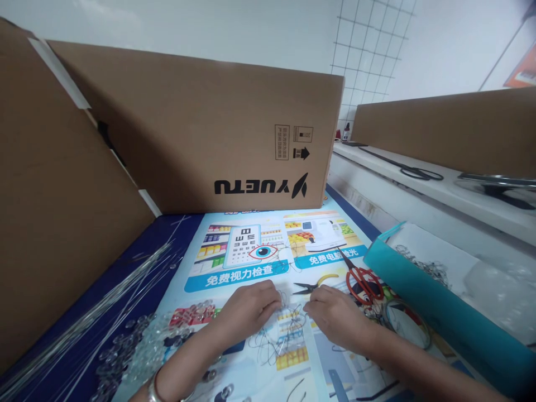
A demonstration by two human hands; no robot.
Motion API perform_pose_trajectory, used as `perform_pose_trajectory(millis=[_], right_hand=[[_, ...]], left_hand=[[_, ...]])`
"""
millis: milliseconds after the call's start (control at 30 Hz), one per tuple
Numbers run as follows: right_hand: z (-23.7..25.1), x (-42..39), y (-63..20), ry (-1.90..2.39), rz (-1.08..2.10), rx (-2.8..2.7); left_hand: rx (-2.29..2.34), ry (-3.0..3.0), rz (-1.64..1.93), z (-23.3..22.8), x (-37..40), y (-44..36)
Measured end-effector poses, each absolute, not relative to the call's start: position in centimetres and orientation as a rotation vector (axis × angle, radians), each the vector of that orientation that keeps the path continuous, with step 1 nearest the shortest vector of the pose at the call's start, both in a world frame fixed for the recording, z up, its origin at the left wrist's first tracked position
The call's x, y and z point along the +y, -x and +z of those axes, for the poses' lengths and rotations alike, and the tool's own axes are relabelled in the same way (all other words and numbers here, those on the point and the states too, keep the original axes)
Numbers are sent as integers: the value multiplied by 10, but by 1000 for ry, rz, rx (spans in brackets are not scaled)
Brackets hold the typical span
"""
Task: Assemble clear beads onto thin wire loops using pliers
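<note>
Fingers point(274, 304) on tangled wires point(285, 335) (two hands)

I see both my forearms reaching in from the bottom edge; my left hand point(250, 309) and right hand point(335, 315) lie palms down, close together, fingers curled inward, fingertips nearly meeting.

We see our left hand point(251, 307) and right hand point(335, 315) resting close together on a printed poster point(251, 262), fingers point(272, 304) pinched on thin dark wire pieces point(285, 332) tangled between them. Just beyond lie yellow-handled pliers point(314, 285) and red scissors point(363, 281). Clear plastic pieces point(138, 346) and long metal rods point(96, 312) lie at left, before a cardboard box point(218, 134).
</note>
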State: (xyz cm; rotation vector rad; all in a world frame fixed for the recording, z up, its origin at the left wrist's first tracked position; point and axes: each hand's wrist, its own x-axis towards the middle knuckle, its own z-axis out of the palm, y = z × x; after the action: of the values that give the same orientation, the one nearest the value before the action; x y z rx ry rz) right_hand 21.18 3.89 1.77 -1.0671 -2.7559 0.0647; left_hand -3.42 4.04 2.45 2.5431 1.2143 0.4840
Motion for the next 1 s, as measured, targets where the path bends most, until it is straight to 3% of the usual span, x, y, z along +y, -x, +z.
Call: perform_pose_trajectory(millis=[167, 533, 1000], right_hand=[[20, 35, -212, 1065, 140, -2725], [10, 43, -211, 1013, -141, -2797], [22, 53, -216, 986, -214, -2863]], left_hand=[[1225, -2549, 484, 23, 41, 34], [1256, -2534, 468, 24, 38, 32], [1442, -2430, 255, 40, 26, 19]])
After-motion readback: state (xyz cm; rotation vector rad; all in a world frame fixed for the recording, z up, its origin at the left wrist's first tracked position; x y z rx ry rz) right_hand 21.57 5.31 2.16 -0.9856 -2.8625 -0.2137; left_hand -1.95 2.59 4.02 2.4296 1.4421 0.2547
